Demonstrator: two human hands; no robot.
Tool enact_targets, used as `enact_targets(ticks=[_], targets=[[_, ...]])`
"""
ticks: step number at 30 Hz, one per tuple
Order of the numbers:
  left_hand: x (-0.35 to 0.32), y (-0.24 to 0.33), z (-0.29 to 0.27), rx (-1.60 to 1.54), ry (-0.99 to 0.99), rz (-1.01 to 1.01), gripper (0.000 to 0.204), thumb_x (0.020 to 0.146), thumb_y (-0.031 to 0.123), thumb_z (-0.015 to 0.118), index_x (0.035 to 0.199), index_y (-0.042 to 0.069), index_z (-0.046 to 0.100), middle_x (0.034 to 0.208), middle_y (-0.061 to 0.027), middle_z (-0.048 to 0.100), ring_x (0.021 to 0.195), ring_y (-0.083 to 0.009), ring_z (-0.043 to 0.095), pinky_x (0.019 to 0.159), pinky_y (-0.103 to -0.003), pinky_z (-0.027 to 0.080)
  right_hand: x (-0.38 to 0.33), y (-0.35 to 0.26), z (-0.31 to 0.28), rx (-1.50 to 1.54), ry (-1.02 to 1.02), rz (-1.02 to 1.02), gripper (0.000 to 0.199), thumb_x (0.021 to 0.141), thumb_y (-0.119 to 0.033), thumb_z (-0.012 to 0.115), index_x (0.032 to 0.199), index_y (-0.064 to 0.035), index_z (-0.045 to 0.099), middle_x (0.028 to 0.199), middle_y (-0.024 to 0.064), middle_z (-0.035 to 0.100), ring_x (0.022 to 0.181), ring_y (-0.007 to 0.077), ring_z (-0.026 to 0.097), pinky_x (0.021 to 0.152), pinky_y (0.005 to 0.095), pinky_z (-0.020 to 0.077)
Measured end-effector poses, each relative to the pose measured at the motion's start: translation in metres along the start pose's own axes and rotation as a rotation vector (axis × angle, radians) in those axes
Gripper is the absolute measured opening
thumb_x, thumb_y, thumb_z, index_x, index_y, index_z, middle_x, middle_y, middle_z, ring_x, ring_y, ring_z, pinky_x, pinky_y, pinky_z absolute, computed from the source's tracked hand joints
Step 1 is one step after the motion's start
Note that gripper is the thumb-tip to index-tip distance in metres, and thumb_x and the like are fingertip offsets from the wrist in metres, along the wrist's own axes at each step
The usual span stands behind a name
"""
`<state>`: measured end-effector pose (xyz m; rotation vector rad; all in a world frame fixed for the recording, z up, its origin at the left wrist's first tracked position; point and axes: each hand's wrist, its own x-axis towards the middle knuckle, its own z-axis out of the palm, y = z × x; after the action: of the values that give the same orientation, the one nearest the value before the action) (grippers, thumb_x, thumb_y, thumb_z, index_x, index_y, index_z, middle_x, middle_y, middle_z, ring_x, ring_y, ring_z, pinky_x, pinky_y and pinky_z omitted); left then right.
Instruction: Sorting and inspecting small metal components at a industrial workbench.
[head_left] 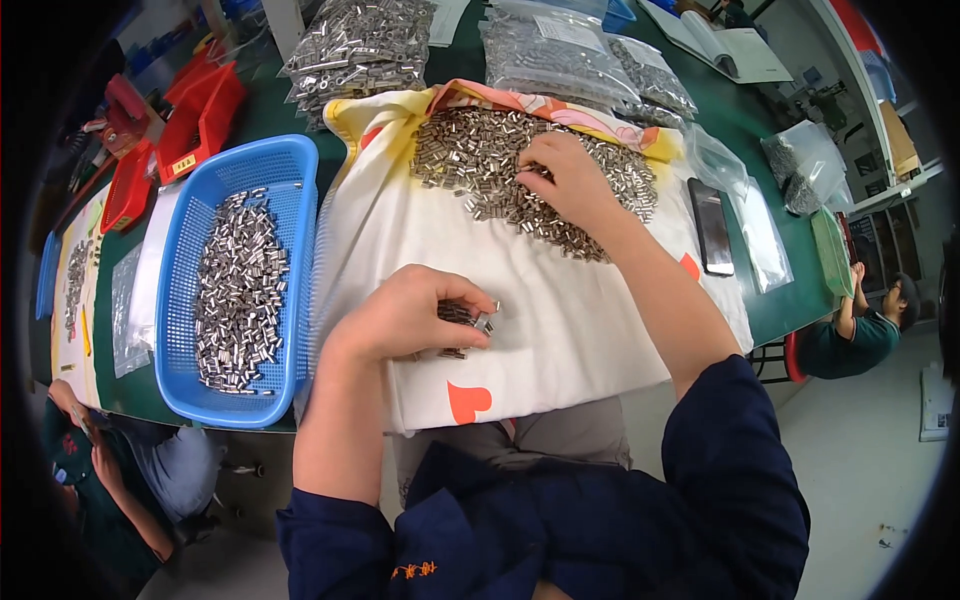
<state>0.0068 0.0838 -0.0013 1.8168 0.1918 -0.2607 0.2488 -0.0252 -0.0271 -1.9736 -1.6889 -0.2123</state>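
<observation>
Grip, left: left hand point(405, 318) curled shut over a small bunch of short silvery metal tubes point(462, 318), thumb pressing them against the fingers, a few ends poking out on the thumb side
Grip, right: right hand point(567, 177) laid palm-down on the heap, fingertips bent into it; whether they pinch any piece I cannot tell
Heap: large loose pile of the same small silver metal tubes point(480, 165), spread on the far part of a white cloth with yellow and orange print point(570, 320) that covers the green table point(265, 115)
Held bunch: sits above the near bare stretch of that cloth, well apart from the heap
Handling: each tube looks stiff, light and smooth, likely to roll or slip from a loose pinch; best gathered side by side in a cupped palm and held across their lengths, not by the ends
Left of the cloth: blue perforated plastic basket point(290, 165) holding more tubes in a long mound
Far edge: clear plastic bags packed with tubes point(360, 45)
Right of the cloth: dark flat phone point(711, 228) lying beside it
</observation>
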Motion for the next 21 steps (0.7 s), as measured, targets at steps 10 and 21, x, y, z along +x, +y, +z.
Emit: enact_targets(ticks=[10, 21], targets=[[-0.001, -0.012, -0.006, -0.121, -0.055, 0.038, 0.03, 0.065, 0.005, 0.073, 0.093, 0.0, 0.063, 0.084, -0.0036, 0.064, 0.072, -0.008, 0.056, 0.068, -0.022, 0.046, -0.022, 0.005, -0.031, -0.142, 0.134, 0.185, 0.013, 0.073, -0.016, 0.061, 0.078, -0.0033, 0.063, 0.083, 0.0098, 0.062, 0.087, 0.0267, 0.055, 0.078, 0.0352, 0.0415], [0.009, -0.022, -0.009, -0.353, 0.066, 0.025, 0.029, 0.069, -0.001, 0.068, 0.097, 0.0, 0.06, 0.086, -0.004, 0.063, 0.076, -0.008, 0.057, 0.068, -0.021, 0.047, -0.016, -0.021, -0.045, 0.268, 0.224, 0.669, 0.012, 0.076, -0.013, 0.061, 0.082, -0.003, 0.063, 0.075, 0.0056, 0.063, 0.066, 0.0157, 0.057, 0.061, 0.0275, 0.0448]])
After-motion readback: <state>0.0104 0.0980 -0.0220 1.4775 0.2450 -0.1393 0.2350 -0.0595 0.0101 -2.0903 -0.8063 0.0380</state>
